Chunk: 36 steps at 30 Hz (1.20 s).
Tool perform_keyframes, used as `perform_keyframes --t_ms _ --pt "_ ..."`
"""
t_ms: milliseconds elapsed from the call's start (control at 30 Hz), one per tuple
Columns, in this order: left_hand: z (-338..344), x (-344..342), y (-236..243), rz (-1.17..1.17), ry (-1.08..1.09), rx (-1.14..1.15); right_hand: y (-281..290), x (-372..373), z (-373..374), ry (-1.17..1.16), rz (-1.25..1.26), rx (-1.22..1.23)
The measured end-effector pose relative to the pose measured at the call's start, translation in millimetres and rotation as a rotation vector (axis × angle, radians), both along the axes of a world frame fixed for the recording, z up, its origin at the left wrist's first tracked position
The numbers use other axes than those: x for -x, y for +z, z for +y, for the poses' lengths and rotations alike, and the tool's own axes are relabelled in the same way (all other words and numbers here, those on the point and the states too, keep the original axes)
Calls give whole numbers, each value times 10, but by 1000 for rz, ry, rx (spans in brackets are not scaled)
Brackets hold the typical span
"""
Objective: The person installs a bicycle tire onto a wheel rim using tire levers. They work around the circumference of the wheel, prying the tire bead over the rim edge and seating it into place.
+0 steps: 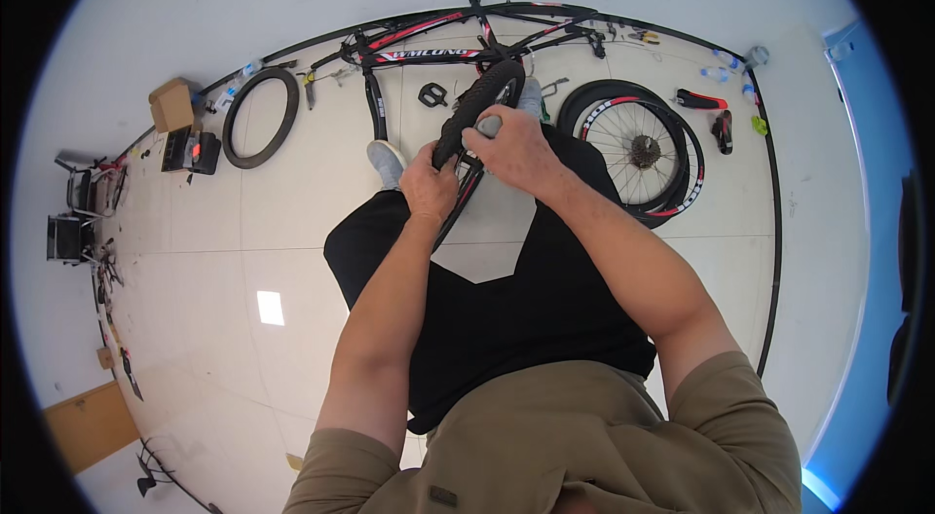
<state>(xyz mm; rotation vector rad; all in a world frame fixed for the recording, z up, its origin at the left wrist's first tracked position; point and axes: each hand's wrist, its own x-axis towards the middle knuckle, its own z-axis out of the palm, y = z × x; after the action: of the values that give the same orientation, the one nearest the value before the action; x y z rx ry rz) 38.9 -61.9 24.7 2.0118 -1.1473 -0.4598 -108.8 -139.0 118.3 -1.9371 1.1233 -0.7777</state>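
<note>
A black knobby tyre on a wheel with a black-and-red rim stands edge-on between my legs. My left hand has its fingers closed round the tyre's near left side. Higher up, my right hand grips a small grey object, perhaps a tool's handle, against the tyre; its working end is hidden. Beyond the wheel lies a black-and-red bicycle frame with a fork, and a black pedal is on the floor near it.
A loose tyre lies left, near a cardboard box and black case. Another wheel and red-black saddle lie right, with bottles by the wall. Chairs stand far left; my grey shoes flank the wheel.
</note>
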Motion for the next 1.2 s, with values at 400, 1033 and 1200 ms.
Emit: perform_keyframes --t_ms 400,1033,1200 --pt "-62 1 -69 -37 14 -10 46 -146 6 243 266 121" --pt "87 -384 17 212 41 -87 -955 448 153 -50 -696 -1248" --pt "79 -421 -92 308 20 -51 -1185 411 48 -121 -913 -1430"
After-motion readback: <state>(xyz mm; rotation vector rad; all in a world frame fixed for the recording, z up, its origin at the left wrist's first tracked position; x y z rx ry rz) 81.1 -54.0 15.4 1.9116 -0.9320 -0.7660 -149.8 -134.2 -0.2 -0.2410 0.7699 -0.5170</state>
